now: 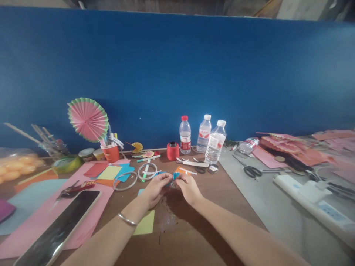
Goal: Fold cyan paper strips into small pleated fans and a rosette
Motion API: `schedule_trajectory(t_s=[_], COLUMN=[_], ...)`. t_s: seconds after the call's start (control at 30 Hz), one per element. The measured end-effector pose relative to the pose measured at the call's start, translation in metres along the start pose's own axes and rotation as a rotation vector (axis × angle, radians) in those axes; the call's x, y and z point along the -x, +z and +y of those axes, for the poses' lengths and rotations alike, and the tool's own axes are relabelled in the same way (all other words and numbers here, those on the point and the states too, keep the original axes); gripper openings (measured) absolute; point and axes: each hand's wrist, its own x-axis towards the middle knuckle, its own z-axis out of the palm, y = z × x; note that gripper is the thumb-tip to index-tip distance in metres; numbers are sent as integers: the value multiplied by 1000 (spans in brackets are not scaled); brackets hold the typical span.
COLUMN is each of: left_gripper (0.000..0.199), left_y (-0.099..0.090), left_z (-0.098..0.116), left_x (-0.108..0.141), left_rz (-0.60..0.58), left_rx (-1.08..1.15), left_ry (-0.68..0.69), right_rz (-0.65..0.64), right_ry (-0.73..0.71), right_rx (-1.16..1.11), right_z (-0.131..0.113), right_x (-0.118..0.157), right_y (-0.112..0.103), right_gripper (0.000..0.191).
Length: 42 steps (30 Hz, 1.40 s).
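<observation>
Left hand (158,188), right hand (189,189) pinching blue paper (176,175), fanned end upward, long axis unclear.

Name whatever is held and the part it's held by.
A small bright-blue pleated paper piece: the left hand and right hand share the grip, pinching it from either side, its top edge showing; the exact contact spots are hidden.

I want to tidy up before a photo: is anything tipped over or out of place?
Yes: a clear bottle lies on its side at the right, by the pink paper. It looks odd because the three bottles beyond the right hand stand upright. I can't make out any spill.
</observation>
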Motion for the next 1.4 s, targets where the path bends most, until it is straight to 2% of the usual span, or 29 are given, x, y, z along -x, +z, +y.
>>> schedule_trajectory(t_s=[0.13, 0.27, 0.5, 0.6, 0.73, 0.87, 0.97, 1.1, 1.27, 1.4], left_gripper=[20, 18, 18, 17, 13, 6, 18, 30, 15, 12], left_y=[0, 0, 0, 0, 4, 7, 9, 11, 9, 7], left_z=[-2, -4, -5, -6, -1, 7, 10, 9, 7, 6], left_x=[0, 0, 0, 0, 0, 1, 4, 6, 5, 3], left_rz=[41, 33, 4, -3, 22, 65, 112, 52, 23, -9], left_rx=[-30, 24, 143, 115, -40, -439, -607, -528, -390, -319], left_ry=[-41, -66, -101, -94, -19, 235, 369, 329, 272, 258], right_rz=[-4, -45, -85, -100, -82, -41, -45, -42, -28, 8], right_ry=[-33, -78, -137, -148, -133, -123, -129, -92, -85, -80], right_rx=[144, 306, 368, 361, 320, 329, 323, 309, 253, 231], right_z=[0, -3, -4, -3, -2, -2, -4, -2, 2, 2], right_x=[1, 4, 6, 6, 5, 4, 4, 3, 1, 1], right_y=[-1, -1, -3, -3, -3, -2, -2, -2, -2, -3], right_gripper=[22, 26, 26, 24, 25, 23, 21, 21, 21, 19])
